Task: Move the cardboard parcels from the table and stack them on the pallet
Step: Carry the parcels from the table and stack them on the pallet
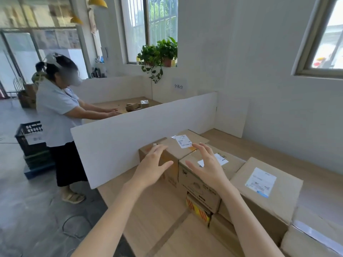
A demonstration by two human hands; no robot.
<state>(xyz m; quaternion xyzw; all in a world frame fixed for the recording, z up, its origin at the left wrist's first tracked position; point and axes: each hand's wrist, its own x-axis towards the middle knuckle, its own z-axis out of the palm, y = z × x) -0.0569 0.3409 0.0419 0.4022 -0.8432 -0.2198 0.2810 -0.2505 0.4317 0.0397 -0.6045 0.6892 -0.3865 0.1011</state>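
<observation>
Several cardboard parcels stand on the wooden table (154,216). A far parcel (172,145) with a white label sits against the white divider. A printed parcel (196,186) stands in front of it, and a large parcel (267,184) with a white label lies to the right. My left hand (154,164) hovers with spread fingers over the far parcel's left side. My right hand (207,166) hovers with spread fingers above the printed parcel. Neither hand holds anything. No pallet is clearly recognisable.
A white divider board (130,138) separates my table from another table where a person (59,115) handles small boxes. A dark plastic crate (31,138) stands on the floor at left. A white-wrapped parcel (311,236) lies at the lower right. Walls close the right side.
</observation>
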